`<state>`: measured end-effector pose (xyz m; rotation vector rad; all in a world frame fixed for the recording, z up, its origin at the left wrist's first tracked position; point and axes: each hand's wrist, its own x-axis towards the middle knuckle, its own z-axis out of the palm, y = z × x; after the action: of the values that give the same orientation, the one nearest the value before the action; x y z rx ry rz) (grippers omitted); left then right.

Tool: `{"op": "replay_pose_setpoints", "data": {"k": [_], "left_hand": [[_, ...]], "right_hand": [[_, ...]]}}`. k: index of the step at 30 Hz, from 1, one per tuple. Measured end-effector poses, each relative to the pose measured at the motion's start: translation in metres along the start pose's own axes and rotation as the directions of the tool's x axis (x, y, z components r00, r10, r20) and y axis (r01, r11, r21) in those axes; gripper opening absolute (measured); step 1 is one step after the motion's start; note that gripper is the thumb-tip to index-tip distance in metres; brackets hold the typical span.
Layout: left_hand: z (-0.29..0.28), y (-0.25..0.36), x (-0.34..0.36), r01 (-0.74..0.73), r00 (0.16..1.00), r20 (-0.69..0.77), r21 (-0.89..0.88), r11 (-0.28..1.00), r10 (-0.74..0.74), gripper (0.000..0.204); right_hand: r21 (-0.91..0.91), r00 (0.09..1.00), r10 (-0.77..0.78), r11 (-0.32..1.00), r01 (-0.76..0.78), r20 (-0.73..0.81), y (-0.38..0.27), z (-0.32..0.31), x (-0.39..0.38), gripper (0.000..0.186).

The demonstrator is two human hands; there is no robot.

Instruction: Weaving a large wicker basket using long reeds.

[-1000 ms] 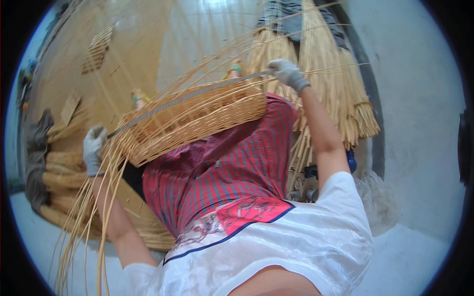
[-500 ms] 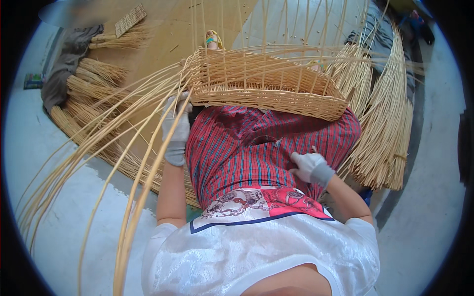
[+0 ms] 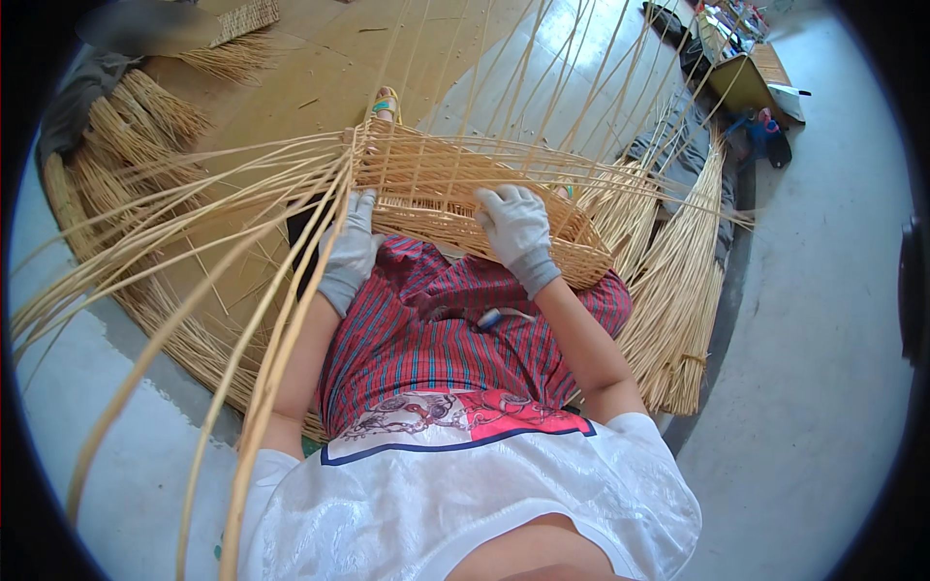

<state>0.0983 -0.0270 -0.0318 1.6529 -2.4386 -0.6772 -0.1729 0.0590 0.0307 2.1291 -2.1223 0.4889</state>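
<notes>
- Your left hand (image 3: 351, 250), in a grey glove, rests against the near left wall of the half-woven wicker basket (image 3: 455, 198); its grip looks curled around the loose cane strands (image 3: 223, 208) that fan out to your left.
- Your right hand (image 3: 516, 230), also gloved, lies flat with fingers spread on the basket's near rim, its grip wide.
- The basket sits on your lap, on the red striped skirt (image 3: 446, 339).
- Bundled reeds (image 3: 678, 290) lie on the floor to your right.

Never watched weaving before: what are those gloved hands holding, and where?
The half-woven basket: left hand grips its near left corner, right hand presses on the near woven rim.
</notes>
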Motion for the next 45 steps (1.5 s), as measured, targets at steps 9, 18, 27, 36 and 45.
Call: {"op": "replay_pose_setpoints", "data": {"k": [9,18,27,36,45], "left_hand": [[0.001,0.015,0.009,-0.111,0.979,-0.161,0.083,0.99,0.123,0.066],[-0.011,0.034,0.011,-0.025,0.999,-0.036,0.093,0.995,0.028,0.073],[0.001,0.007,0.041,0.011,0.999,0.045,-0.286,0.958,0.002,0.061],[0.017,0.007,0.043,0.069,0.996,-0.006,-0.602,0.795,-0.091,0.05],[0.008,0.023,0.037,0.125,0.987,-0.029,-0.474,0.872,-0.157,0.057]], "right_hand": [[0.329,0.972,0.204,0.915,-0.232,0.118,-0.01,0.008,-0.055,0.019],[0.265,0.93,0.215,0.917,-0.298,0.299,-0.008,0.011,-0.057,0.022],[0.348,0.904,0.169,0.883,-0.317,0.393,-0.023,0.004,-0.071,0.025],[0.015,0.788,0.47,0.856,-0.517,0.398,0.018,0.02,-0.01,0.037],[-0.06,0.781,0.451,0.879,-0.474,0.432,0.0,0.007,0.001,0.029]]}}
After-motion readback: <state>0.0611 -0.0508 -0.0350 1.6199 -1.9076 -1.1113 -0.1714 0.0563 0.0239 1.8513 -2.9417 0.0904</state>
